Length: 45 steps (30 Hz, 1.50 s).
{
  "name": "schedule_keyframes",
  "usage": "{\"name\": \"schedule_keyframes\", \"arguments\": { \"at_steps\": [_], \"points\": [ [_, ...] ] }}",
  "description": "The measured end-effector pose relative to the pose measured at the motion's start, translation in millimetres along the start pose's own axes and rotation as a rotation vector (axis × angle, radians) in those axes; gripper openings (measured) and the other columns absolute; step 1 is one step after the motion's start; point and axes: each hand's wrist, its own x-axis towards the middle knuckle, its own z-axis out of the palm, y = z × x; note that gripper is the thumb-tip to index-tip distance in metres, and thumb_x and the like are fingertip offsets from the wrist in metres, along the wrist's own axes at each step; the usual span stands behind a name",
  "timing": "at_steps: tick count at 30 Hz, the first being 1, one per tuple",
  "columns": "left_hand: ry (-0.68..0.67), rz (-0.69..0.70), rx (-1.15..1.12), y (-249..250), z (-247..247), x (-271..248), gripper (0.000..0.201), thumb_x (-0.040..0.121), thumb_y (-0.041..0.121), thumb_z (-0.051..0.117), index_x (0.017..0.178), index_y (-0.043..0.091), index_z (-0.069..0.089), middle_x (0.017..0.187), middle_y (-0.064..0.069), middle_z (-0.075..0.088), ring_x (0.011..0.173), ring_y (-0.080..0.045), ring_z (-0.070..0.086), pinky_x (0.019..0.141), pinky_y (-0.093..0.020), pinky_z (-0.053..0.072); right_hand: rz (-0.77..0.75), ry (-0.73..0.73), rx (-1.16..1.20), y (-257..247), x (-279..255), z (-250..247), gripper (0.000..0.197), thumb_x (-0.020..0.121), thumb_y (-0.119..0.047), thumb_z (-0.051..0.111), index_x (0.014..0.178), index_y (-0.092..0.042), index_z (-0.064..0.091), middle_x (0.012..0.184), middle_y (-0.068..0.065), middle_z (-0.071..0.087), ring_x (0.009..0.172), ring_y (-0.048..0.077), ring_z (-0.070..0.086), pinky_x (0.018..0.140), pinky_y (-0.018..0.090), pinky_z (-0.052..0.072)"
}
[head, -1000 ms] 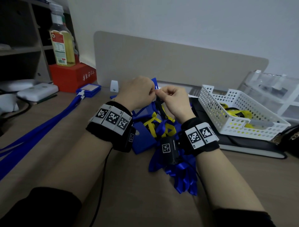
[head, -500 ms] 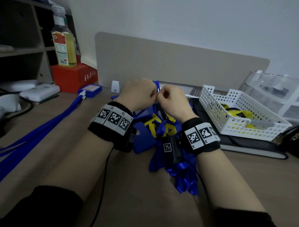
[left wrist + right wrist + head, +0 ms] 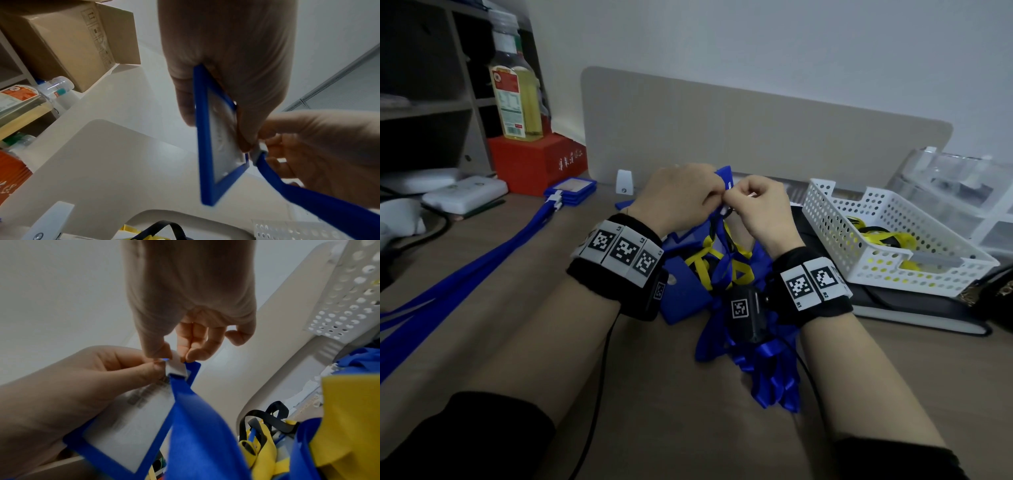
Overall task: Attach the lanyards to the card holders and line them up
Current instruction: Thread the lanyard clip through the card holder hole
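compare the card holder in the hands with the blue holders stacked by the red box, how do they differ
The held card holder is raised off the desk, gripped by the left hand; the stacked holders lie flat on it. The held one's white clip is pinched by the right hand; the stacked ones' lanyards trail across the desk. Both have blue frames.

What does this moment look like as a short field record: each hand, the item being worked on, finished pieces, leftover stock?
left hand: grips blue card holder by its edge
right hand: pinches white clip of blue lanyard at the holder's top
attachment: whether the clip is fastened cannot be told
finished: blue holders with lanyards laid out at left
stock: pile of blue and yellow lanyards under the wrists
white basket: yellow lanyards inside
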Motion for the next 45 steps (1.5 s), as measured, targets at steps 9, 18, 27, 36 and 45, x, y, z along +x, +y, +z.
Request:
{"name": "schedule_keyframes", "arguments": {
  "at_steps": [9,18,27,36,45],
  "points": [
    [-0.046,-0.025,-0.264,2.6,-2.0,-4.6,0.029,0.093,0.021,0.055,0.116,0.027,0.037,0.086,0.004,0.058,0.075,-0.019,0.059,0.064,-0.036,0.051,0.195,0.091,0.351,6.6,5.5,-9.2,0.026,0.083,-0.001,0.053,0.061,-0.013,0.050,0.061,0.001,0.048,0.047,0.005,0.043,0.038,0.012,0.031],
    [-0.056,0.031,-0.067,-0.8,-3.6,-3.8,0.041,0.095,0.021,0.053,0.132,0.023,0.035,0.065,0.005,0.047,0.064,-0.016,0.048,0.061,-0.027,0.034,0.212,0.072,0.348,7.8,8.2,-8.7,0.022,0.083,-0.004,0.054,0.064,-0.013,0.052,0.062,0.000,0.049,0.050,0.006,0.043,0.039,0.012,0.030],
    [-0.033,0.032,0.139,-1.3,-2.1,-0.8,0.018,0.096,0.021,0.049,0.113,0.017,0.055,0.090,-0.010,0.066,0.080,-0.032,0.059,0.063,-0.039,0.041,0.240,0.049,0.254,8.8,8.3,-8.1,0.019,0.082,-0.011,0.057,0.064,-0.015,0.052,0.064,-0.001,0.052,0.050,0.008,0.041,0.038,0.015,0.028],
    [0.030,0.040,0.093,-3.1,-1.0,-1.5,0.022,0.099,0.031,0.045,0.112,0.023,0.061,0.090,-0.007,0.067,0.084,-0.031,0.060,0.065,-0.036,0.040,0.317,0.003,0.273,10.7,9.1,-8.8,0.011,0.081,-0.018,0.058,0.072,-0.023,0.058,0.070,-0.006,0.056,0.047,0.004,0.048,0.049,0.023,0.020],
    [0.121,-0.026,0.044,-10.3,-0.5,-1.6,0.022,0.097,0.029,0.048,0.110,0.028,0.067,0.096,-0.001,0.069,0.090,-0.030,0.060,0.080,-0.032,0.035,0.308,-0.027,0.377,4.0,6.5,-4.8,0.011,0.085,-0.014,0.062,0.074,-0.016,0.065,0.067,-0.006,0.059,0.050,0.008,0.044,0.051,0.024,0.021]
  ]
}}
